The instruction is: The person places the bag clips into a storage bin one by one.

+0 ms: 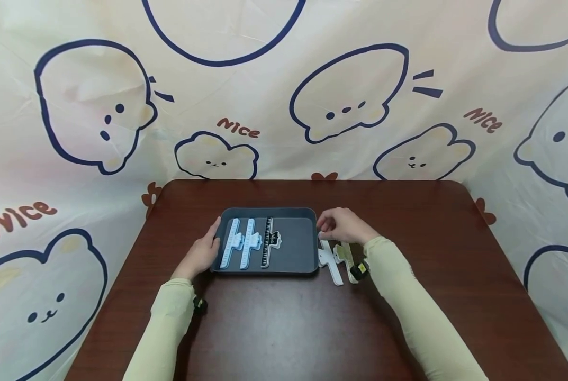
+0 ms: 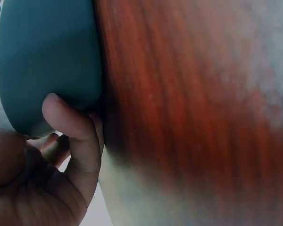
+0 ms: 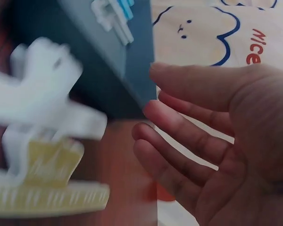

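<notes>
From where I stand, the dark tray lies toward the tabletop's far edge, roughly midway between its side edges. The left hand grips the tray's left rim. The right hand hangs by the tray's right side, thumb and fingers apart, holding nothing. Just beside that side, toward the tabletop's right edge, lie a white clip and, next to it, a yellow clip; I can't tell whether they touch. My worry is a pinch there catching the wrong clip or dragging both. A tug from the left hand could slide the first blue clip, second blue clip and black-and-white clip, spaced side by side inside, out of line.
</notes>
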The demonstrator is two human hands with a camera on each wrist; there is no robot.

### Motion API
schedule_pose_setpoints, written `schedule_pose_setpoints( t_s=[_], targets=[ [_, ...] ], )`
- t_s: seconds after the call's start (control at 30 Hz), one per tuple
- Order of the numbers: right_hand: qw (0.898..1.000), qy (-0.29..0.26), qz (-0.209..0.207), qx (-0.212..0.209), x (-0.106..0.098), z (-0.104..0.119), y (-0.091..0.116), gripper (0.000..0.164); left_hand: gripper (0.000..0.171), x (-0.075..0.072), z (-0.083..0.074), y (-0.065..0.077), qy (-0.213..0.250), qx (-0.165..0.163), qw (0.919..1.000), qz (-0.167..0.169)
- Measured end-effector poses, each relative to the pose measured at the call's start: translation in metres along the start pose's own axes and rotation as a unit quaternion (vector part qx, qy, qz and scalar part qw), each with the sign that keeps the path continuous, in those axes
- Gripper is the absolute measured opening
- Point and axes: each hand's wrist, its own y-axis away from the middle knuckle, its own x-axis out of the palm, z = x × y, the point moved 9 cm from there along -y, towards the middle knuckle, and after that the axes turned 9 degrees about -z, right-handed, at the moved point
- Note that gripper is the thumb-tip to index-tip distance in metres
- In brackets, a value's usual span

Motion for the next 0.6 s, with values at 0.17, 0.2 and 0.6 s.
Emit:
schedule_pose_setpoints(
  t_s=[0.17, 0.2, 0.6],
  targets=[
    [1.0, 0.019, 0.013, -0.004, 0.002, -0.013, 0.018, 0.028, 0.061, 0.001, 0.0, -0.001, -0.002, 0.002, 1.0, -0.003],
    [1.0, 0.026, 0.015, -0.007, 0.003, -0.015, 0.021, 0.029, 0.061, 0.001, 0.0, -0.001, -0.002, 0.002, 1.0, -0.003],
    [0.993, 0.116, 0.03, -0.022, 0.016, -0.031, 0.034, 0.042, 0.06, 0.003, 0.001, -0.001, -0.001, 0.0, 1.0, -0.001]
  ],
)
